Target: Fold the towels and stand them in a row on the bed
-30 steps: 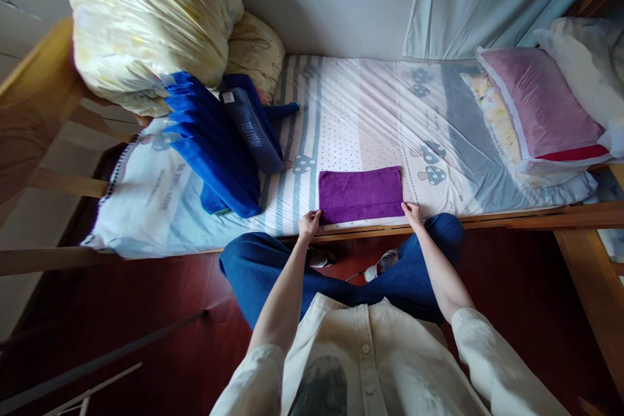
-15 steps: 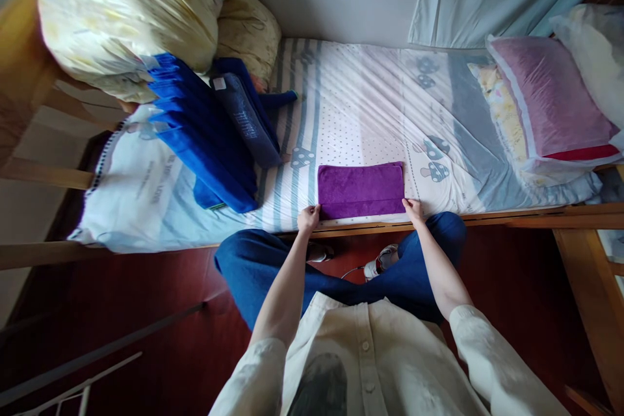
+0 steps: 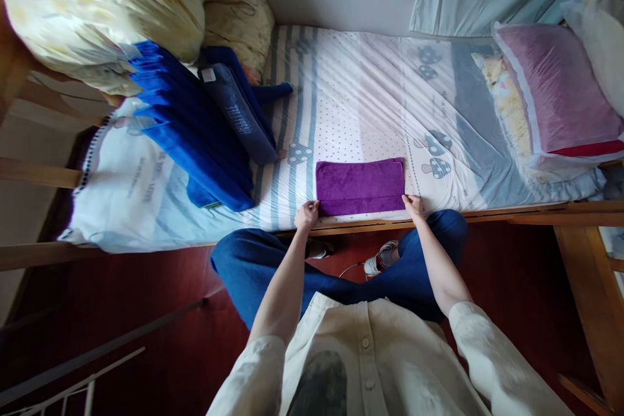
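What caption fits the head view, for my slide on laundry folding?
Left hand and right hand grip the near corners of a folded purple towel at the mattress edge.

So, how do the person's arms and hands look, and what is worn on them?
Both hands are bare: the left hand and right hand show no gloves, rings or watch. The forearms are uncovered too. Loose cream sleeves of a buttoned shirt are pushed up to about the elbows.

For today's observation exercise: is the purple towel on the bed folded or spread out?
Folded. The purple towel lies as a compact, neat rectangle on the bed, with the left hand and right hand at its near corners.
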{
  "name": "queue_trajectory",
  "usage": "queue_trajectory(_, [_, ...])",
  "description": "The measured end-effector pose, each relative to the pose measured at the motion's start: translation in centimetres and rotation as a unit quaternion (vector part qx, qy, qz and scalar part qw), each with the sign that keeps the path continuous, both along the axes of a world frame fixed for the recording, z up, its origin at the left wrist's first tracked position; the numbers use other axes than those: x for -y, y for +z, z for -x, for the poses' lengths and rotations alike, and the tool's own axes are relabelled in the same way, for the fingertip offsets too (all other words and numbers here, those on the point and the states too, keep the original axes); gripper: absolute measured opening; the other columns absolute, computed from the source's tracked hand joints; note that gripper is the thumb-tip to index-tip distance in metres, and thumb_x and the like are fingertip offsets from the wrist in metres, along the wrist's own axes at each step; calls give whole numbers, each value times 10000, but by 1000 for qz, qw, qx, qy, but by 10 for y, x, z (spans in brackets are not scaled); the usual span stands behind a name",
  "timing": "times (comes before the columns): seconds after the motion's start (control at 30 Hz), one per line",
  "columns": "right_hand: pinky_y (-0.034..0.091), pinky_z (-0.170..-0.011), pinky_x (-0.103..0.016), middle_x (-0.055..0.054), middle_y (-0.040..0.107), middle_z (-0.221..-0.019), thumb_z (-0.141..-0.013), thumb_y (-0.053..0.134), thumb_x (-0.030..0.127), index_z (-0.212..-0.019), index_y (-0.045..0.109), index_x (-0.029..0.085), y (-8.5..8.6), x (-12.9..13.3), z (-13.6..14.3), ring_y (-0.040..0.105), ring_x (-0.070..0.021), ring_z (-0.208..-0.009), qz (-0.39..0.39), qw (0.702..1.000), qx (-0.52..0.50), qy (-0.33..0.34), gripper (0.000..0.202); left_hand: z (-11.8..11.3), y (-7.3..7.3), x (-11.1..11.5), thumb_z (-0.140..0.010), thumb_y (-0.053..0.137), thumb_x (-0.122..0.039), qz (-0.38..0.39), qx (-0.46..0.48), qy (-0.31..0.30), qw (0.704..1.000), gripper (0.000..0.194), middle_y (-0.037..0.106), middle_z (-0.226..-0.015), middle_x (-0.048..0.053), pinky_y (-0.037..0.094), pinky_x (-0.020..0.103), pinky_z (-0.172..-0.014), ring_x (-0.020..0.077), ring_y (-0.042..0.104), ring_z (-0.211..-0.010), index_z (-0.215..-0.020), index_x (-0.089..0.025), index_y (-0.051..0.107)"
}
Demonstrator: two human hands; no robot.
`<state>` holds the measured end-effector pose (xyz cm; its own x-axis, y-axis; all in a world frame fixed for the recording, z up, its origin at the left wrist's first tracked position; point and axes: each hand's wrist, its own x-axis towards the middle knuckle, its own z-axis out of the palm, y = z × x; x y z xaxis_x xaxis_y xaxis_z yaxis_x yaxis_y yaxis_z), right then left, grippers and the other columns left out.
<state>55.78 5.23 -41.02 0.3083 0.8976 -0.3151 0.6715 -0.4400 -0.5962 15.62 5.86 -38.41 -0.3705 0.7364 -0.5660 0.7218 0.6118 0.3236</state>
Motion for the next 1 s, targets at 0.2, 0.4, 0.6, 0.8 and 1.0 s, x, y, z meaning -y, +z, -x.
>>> queue_trajectory(0.2, [458, -670, -278, -43, 700, -691, -867, 532, 503, -722, 708, 214, 4, 0, 3, 616, -210, -695, 8, 1000, 8, -6, 368, -2, 1, 3, -985, 488, -520, 2, 1, 15, 1000, 420, 750, -1145, 164, 521, 434, -918, 358, 685, -1117, -1168, -217, 716])
queue_trajectory(0.4, [492, -722, -294, -67, 735, -739, -885, 542, 464, -710, 704, 194, 9, 5, 8, 654, -222, -728, -17, 999, 19, -19, 360, -4, 6, 8, -963, 564, -440, -36, 24, 41, 998, 308, 778, -1033, 137, 528, 368, -902, 304, 715, -1077, -1057, -195, 726])
queue_trajectory(0.6, [542, -801, -327, -85, 772, -862, -873, 575, 341, -859, 737, 184, 18, 10, 5, 697, -229, -813, -59, 998, 13, -16, 227, 6, 16, 30, -932, 601, -287, -124, 37, 16, 991, 199, 778, -1041, 109, 547, 336, -895, 232, 744, -925, -1072, -172, 682])
queue_trajectory(0.8, [526, -1006, -424, -170, 739, -1153, -906, 529, 249, -1203, 697, 130, 32, 31, -1, 679, -276, -1078, -133, 989, 50, 35, 361, 20, 19, 55, -939, 552, -276, -282, 1, -172, 944, 365, 655, -1373, 163, 487, 426, -1105, 281, 622, -1279, -1282, -168, 614])
queue_trajectory(1.0, [382, -1199, -419, -128, 576, -1500, -973, 459, 193, -1481, 546, 182, 38, 42, 15, 506, -242, -1410, -182, 933, 156, 270, 516, -11, 3, 45, -927, 465, -191, -281, -29, -373, 884, 569, 470, -1580, 172, 334, 473, -1244, 287, 409, -1493, -1490, -114, 480])
